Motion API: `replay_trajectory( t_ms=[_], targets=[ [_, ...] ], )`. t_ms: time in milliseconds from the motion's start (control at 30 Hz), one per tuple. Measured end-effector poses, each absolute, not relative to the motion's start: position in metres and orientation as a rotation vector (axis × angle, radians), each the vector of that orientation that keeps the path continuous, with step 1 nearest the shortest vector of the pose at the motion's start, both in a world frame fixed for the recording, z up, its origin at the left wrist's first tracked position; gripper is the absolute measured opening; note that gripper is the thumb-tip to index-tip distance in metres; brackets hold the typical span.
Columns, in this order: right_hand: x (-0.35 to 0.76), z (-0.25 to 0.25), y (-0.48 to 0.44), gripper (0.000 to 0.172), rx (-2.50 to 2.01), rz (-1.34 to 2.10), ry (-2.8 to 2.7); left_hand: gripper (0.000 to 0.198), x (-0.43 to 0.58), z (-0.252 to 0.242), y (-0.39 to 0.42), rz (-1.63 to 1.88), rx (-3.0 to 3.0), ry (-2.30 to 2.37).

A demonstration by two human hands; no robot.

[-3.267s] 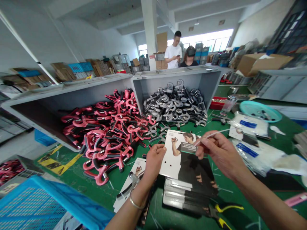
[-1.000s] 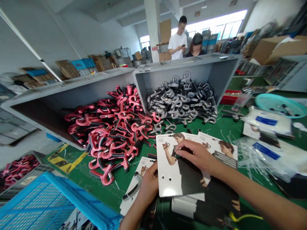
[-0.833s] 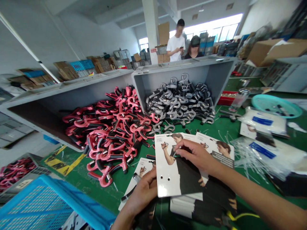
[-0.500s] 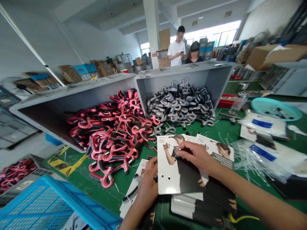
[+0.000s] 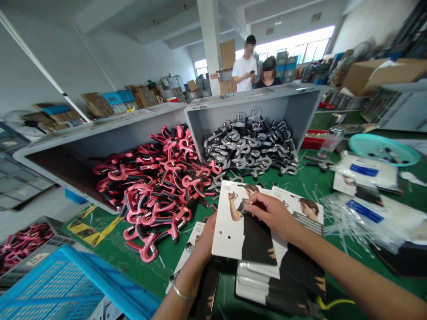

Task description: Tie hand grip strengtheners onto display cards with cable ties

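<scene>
My left hand (image 5: 207, 238) grips the left edge of a printed backing card (image 5: 230, 235), with most of its fingers hidden behind it. The card is white and black, shows a person's raised arm, and has two small holes at lower left. In front of it, my right hand (image 5: 271, 215) is closed, thumb and forefinger pinched near the card's middle; what they hold, if anything, is too small to make out. Below lies a stack of similar cards (image 5: 251, 284), with another printed card (image 5: 298, 206) at the right. Beside my left wrist, a card bearing a black-handled tool (image 5: 182, 269) is partly covered.
Tipped grey bins hold pink-and-black hooked handles (image 5: 167, 178) and grey-and-black ones (image 5: 247, 144). To the right lie white plastic ties (image 5: 347, 218), bagged packs (image 5: 367, 171) and a turquoise tray (image 5: 360, 144). A blue crate (image 5: 76, 275) stands at lower left. Two people are beyond the bins.
The card has shifted slightly up and left and tilted. My left hand has slid further behind its edge, and a wristband now shows. My right hand keeps its pinch at the card's front.
</scene>
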State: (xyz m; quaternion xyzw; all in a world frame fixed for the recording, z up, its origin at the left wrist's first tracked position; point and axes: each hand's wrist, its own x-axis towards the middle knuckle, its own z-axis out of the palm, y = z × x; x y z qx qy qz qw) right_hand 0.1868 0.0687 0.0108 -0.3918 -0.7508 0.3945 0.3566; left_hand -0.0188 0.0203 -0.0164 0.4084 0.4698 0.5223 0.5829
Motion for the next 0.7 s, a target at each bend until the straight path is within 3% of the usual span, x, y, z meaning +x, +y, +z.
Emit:
replay_trajectory(
  t_ms=[167,333,533,700],
  targets=[
    [0.188,0.018,0.067,0.013,-1.007,0.961,-1.986,0.033,-0.043,-0.01,-0.014,0.837,1.213,0.928],
    [0.188,0.018,0.067,0.015,-1.006,1.004,-1.973,0.03,-0.037,-0.019,-0.017,1.026,1.788,0.988],
    [0.192,0.021,0.063,0.016,-0.989,1.039,-2.005,0.036,-0.042,-0.024,-0.009,0.855,2.367,0.996],
    [0.193,0.022,0.064,0.018,-0.964,1.093,-1.923,0.032,-0.043,-0.023,-0.013,0.946,2.234,1.109]
  ],
)
